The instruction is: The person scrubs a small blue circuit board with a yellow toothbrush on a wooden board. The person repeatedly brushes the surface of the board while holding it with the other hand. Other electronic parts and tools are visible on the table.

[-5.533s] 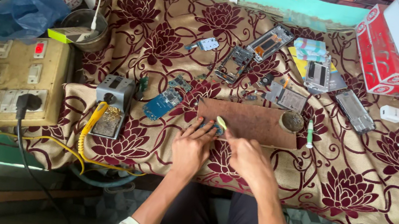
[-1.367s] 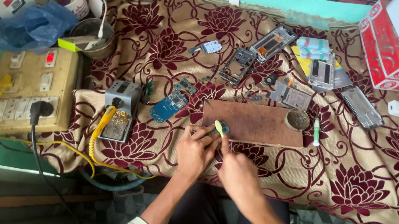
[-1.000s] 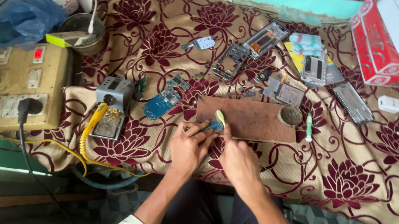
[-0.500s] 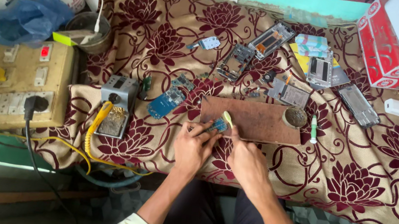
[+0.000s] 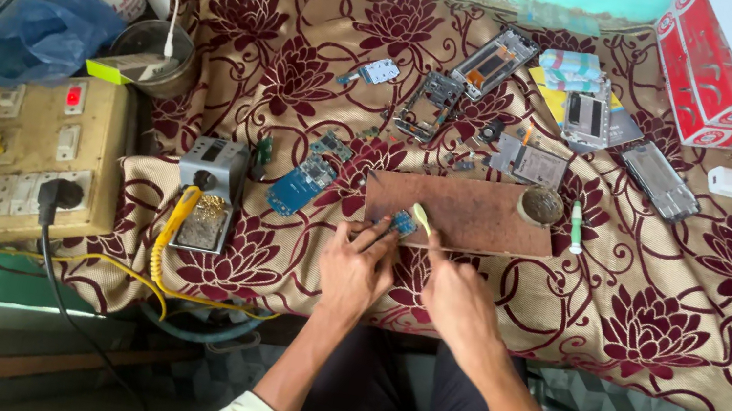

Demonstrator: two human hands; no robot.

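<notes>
On the flowered cloth [image 5: 661, 334] the left hand [image 5: 355, 268] is pinching a small blue board [image 5: 403, 224]; the right hand [image 5: 460, 296] is gripping a yellow-tipped tool [image 5: 421, 217] touching it

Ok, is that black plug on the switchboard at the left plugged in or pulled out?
Plugged in. The black plug sits seated in a socket on the beige switchboard, and its black cable trails down off the table.

Bare cloth [image 5: 661, 334] right of board [image 5: 473, 216]; phone parts [image 5: 464, 93] crowd behind.
</notes>
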